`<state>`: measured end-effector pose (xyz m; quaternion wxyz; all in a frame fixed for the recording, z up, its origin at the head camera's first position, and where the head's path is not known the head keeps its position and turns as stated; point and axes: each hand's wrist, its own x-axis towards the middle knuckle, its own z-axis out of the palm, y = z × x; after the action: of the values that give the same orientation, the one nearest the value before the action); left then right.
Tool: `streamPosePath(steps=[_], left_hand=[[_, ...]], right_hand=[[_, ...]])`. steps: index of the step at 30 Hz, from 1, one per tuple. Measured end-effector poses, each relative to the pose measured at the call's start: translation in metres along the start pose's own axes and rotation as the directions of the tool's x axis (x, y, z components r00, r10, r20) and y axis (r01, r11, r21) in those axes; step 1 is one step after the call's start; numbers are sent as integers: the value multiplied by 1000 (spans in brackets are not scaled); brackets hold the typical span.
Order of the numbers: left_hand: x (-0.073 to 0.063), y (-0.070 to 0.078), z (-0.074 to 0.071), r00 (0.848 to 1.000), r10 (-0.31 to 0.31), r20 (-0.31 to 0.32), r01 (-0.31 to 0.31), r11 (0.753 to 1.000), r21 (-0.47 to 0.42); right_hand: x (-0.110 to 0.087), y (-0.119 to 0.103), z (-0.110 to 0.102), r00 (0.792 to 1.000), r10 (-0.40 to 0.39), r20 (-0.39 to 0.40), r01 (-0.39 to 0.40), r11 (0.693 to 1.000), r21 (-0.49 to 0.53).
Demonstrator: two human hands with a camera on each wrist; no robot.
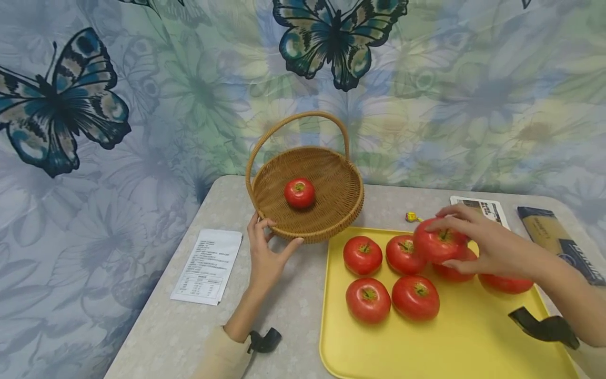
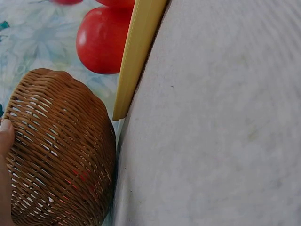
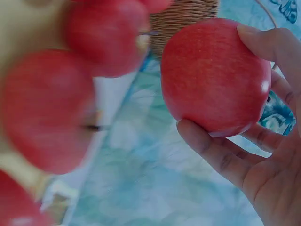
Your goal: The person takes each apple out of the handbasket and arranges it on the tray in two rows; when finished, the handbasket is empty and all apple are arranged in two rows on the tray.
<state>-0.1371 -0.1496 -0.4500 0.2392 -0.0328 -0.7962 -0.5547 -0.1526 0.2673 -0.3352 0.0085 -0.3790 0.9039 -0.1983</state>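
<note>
My left hand (image 1: pixel 266 255) holds the wicker basket (image 1: pixel 331 179) by its near left rim, with the basket tipped so its inside faces me. One red apple (image 1: pixel 300 193) lies in the basket. The left wrist view shows the woven outer side of the basket (image 2: pixel 61 141) and part of the hand at the left edge. My right hand (image 1: pixel 492 242) grips another red apple (image 1: pixel 440 241) above the yellow tray (image 1: pixel 464 342). In the right wrist view, fingers and thumb are around that apple (image 3: pixel 216 77). Several more apples (image 1: pixel 415 298) rest on the tray, some partly hidden by the right hand.
A printed white sheet or packet (image 1: pixel 206 266) lies left of the basket. Behind the tray are a small yellow-and-red wrapped candy (image 1: pixel 413 217) and a printed card (image 1: pixel 492 210). A brown and dark packet (image 1: pixel 558 242) lies at the far right. A butterfly-patterned cloth (image 1: pixel 189 105) hangs behind the table.
</note>
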Motion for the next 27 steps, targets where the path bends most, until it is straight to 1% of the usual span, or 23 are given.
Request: streamPosePath(steps=[3,6,9,11,14,17,19,22,25,27], left_hand=[[-1,11,-2,1000,-2,12,3,1000,-6],[-1,14,-2,1000,2,21,-2,1000,-7],[-1,15,-2,1000,8,18,-8,1000,-5],[-1,14,-2,1000,7,11,-6,1000,-4],[-1,13,-3,1000,1,5,-1,1000,1],[-2,13,-4,1000,-5,3,5,1000,6],[-2,13,-4,1000,-8,2,8,1000,8],[-2,13,-4,1000,-3,5,3,1000,1],[-2,14,-3,1000,6,14,-6,1000,-3],[-2,14,-2,1000,12,18,-12,1000,-3]], right_hand=[[-32,2,13,999,27,-33,-28,999,-38],[-60,4,26,997,56,-55,-58,997,-41],[-81,6,38,995,77,-59,-78,997,-25],[-90,9,44,994,97,-54,-98,995,-20],[-99,12,53,993,101,-67,-101,995,-2],[-102,15,62,993,91,-71,-90,996,28],[-103,15,68,994,83,-71,-81,996,25],[-105,15,76,993,96,-68,-96,995,3],[-108,14,80,992,107,-72,-109,994,-21],[-109,13,81,993,95,-77,-98,994,-38]])
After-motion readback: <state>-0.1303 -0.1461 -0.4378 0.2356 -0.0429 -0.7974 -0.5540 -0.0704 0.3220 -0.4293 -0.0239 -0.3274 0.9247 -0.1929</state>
